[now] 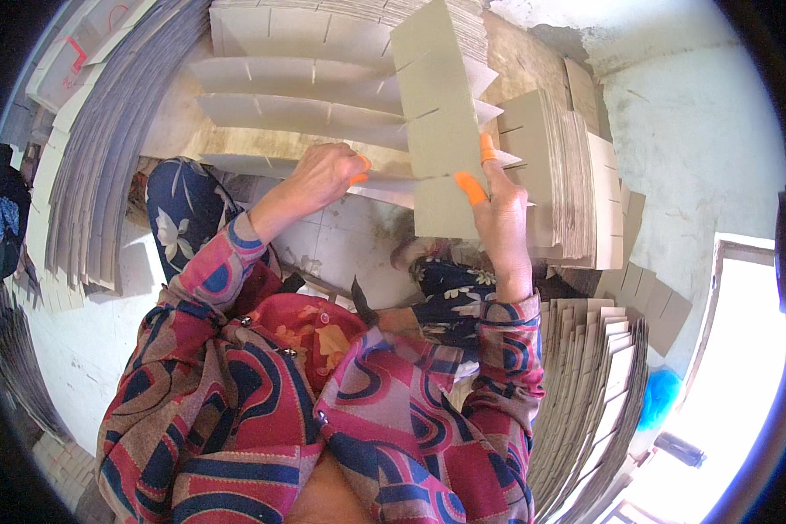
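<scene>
My right hand (502, 214), with orange finger covers on thumb and index finger, grips a slotted grey cardboard strip (441, 105) by its right edge. That strip stands crosswise over several long slotted cardboard strips, which lie roughly parallel on the work surface. Its near part meets the right end of the nearest long strip (393, 185). My left hand (323, 175), also with orange finger covers, is closed in a pinch on the nearest long strip, left of the crosswise one. Another long strip (297, 112) runs just beyond it.
Stacked cardboard strips stand at the left (118, 148), at the far side (297, 31) and at the right (541, 166). A further stack (585, 384) is beside my right arm. A blue bag-like thing (661, 397) is near the bright doorway (734, 349).
</scene>
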A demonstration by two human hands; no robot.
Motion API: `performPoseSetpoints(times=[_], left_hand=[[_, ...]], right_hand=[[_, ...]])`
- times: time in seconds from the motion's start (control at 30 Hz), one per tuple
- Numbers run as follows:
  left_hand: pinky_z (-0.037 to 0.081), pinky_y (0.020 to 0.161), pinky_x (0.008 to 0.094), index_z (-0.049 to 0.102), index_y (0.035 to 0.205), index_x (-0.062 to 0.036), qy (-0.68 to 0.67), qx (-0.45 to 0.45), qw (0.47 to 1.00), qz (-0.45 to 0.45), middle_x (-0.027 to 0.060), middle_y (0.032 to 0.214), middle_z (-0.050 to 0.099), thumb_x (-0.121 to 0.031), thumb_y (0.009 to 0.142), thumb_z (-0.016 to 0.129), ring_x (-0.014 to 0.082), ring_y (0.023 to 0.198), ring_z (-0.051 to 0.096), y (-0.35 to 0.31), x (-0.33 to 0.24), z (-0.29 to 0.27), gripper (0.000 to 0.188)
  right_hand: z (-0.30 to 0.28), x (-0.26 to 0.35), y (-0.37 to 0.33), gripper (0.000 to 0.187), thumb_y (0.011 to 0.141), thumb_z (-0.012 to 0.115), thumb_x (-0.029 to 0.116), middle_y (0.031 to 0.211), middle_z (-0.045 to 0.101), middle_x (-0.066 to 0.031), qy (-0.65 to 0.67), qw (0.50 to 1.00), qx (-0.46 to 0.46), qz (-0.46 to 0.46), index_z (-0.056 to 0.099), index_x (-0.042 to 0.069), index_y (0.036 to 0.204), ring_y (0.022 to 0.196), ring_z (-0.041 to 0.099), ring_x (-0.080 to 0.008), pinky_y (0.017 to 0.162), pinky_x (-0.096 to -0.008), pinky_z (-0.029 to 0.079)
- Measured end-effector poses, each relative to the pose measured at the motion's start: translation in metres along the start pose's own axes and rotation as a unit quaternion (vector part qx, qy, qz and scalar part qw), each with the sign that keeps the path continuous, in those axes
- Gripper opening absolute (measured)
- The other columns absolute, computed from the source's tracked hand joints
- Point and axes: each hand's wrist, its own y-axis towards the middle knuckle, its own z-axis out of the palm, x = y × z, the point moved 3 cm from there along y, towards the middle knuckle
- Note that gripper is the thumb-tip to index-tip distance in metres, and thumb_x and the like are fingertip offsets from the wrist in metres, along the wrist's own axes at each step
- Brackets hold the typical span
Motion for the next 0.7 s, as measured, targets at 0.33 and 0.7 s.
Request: performPoseSetpoints(times=[0.33,0.7], left_hand=[[0.047,0.055,0.0420,0.066,0.086,-0.0057,-0.016,0.003,1.000,-0.002,0.0147,0.067,0.060,-0.015,0.078,0.068,0.0323,0.065,0.060,0.002,0.007,0.005,0.013],[0.048,0.055,0.0412,0.067,0.088,-0.0072,-0.008,-0.001,1.000,0.000,0.0141,0.070,0.062,-0.013,0.078,0.067,0.0320,0.067,0.061,0.002,0.007,0.004,0.012]], right_hand=[[0.003,-0.001,0.004,0.058,0.082,0.064,-0.003,0.087,0.062,-0.0279,-0.008,0.999,0.004,-0.038,0.045,0.004,0.136,0.066,0.060,-0.0367,0.064,-0.0354,0.050],[0.010,-0.005,0.007,0.056,0.081,0.061,-0.007,0.099,0.059,-0.0312,0.024,0.996,0.007,-0.091,0.046,0.001,0.134,0.079,0.063,-0.0404,0.069,-0.0375,0.050]])
